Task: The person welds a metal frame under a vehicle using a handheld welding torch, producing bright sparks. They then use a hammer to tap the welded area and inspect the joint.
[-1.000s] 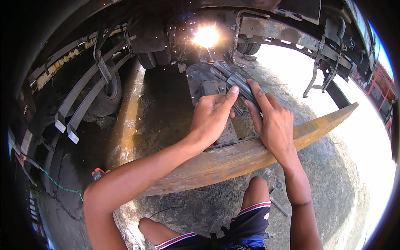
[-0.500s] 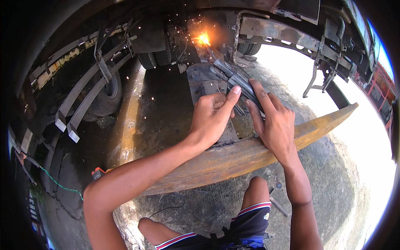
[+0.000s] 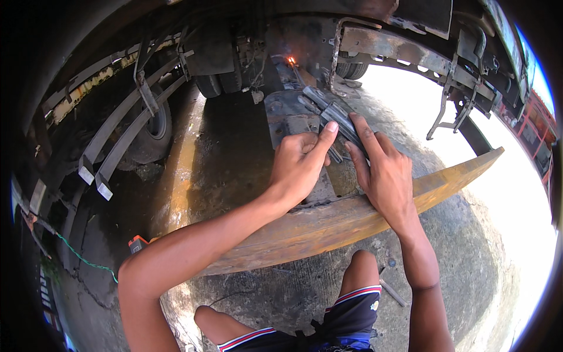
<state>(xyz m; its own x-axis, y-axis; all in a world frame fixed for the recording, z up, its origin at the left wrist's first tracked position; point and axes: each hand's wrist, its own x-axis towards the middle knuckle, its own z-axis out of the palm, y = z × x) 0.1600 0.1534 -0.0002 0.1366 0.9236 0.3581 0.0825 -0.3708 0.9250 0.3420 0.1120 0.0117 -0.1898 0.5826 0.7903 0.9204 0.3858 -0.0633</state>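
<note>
Observed from where I stand: a person at work with 2 bare hands under the body of a vehicle. The subject item, a dark grey metal tool [image 3: 335, 114], is raised above the far edge of a rusty beam [image 3: 334, 232], tilted, its upper end toward the far left.

Left hand [image 3: 298, 161]: thumb laid on the tool's near side, the other fingers curled in; their exact contact is partly hidden. Right hand [image 3: 388, 170]: closed about the tool's lower part, index finger along the upper side and thumb along the lower. The 2 hands are apart, with the tool bridging them.

Beyond the tool's upper end, a small orange glow [image 3: 291, 61] shows against dark metalwork. A flat metal plate [image 3: 281, 108] lies behind the tool.

Also noted: an orange and grey object [image 3: 137, 244] just beside the left forearm; a green cord [image 3: 85, 263] at far left; 1 loose rod [image 3: 393, 292] on the concrete floor [image 3: 463, 258], near the right forearm.
</note>
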